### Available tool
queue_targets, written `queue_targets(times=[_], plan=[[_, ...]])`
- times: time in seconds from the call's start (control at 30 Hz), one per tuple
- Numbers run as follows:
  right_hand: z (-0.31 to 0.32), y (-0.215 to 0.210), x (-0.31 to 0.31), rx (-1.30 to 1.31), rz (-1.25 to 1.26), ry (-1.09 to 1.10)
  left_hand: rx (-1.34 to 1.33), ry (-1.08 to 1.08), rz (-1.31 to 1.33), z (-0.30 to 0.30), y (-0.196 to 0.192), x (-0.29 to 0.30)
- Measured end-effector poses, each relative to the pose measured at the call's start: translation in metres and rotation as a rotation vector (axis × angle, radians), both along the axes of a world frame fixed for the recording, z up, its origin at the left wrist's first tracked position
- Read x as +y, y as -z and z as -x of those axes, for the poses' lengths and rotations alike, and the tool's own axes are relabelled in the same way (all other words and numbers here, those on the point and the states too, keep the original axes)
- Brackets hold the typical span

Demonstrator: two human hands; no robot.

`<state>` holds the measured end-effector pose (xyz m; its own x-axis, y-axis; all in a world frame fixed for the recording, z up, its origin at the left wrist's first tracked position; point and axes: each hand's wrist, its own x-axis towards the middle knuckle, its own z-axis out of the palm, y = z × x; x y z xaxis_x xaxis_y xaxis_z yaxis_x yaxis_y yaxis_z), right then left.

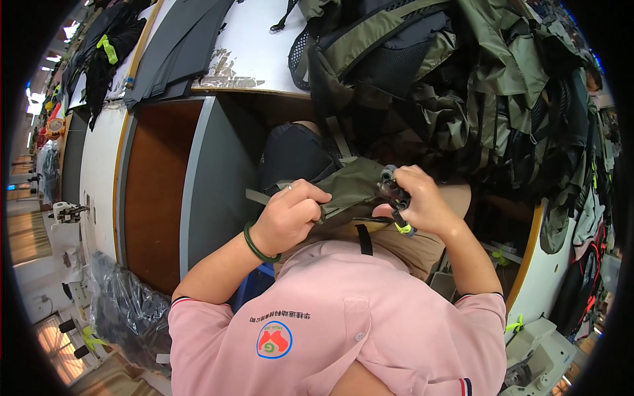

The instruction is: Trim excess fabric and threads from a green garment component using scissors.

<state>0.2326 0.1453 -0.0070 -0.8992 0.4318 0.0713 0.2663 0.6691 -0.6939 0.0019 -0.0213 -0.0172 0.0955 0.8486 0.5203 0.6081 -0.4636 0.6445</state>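
My left hand (288,214), with a green bangle (254,244) at the wrist, is closed in a pinch on the near left edge of an olive-green fabric piece (356,183) over my lap. A grey-green strap end (257,196) sticks out beside that hand. My right hand (424,200) grips a dark hand tool (388,175) with a round end, held against the fabric's right side. A yellow-green tie (405,229) hangs at the tool's lower end. My fingers partly hide the tool, so its exact kind cannot be told.
Olive and black backpacks (396,59) pile over the table ahead and to the right. Dark grey sheets (178,49) lie on the worn white tabletop (254,56). Below it stands a grey panel (198,178). Plastic-wrapped goods (125,310) are at left, a sewing machine (541,356) at lower right.
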Motion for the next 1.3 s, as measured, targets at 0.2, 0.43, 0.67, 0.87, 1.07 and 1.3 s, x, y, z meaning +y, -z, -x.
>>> queue_targets(times=[0.2,0.43,0.67,0.87,1.07,1.3], plan=[[-0.008,-0.006,0.012,0.084,-0.356,-0.015,-0.061,-0.003,0.04,0.004,0.008,-0.002],[-0.005,-0.011,0.012,0.054,-0.445,-0.081,-0.064,0.004,0.029,-0.003,0.005,0.0],[-0.005,-0.013,0.018,0.056,-0.574,-0.129,-0.065,0.04,0.089,-0.003,0.003,-0.001],[-0.01,-0.007,0.024,0.056,-0.439,-0.041,-0.049,0.035,0.091,0.0,0.0,-0.001],[-0.016,0.0,0.029,0.038,-0.215,0.135,-0.673,0.094,0.804,0.027,-0.005,-0.016],[-0.014,0.016,0.048,0.105,0.042,0.266,-0.554,0.754,1.971,0.073,0.077,-0.239]])
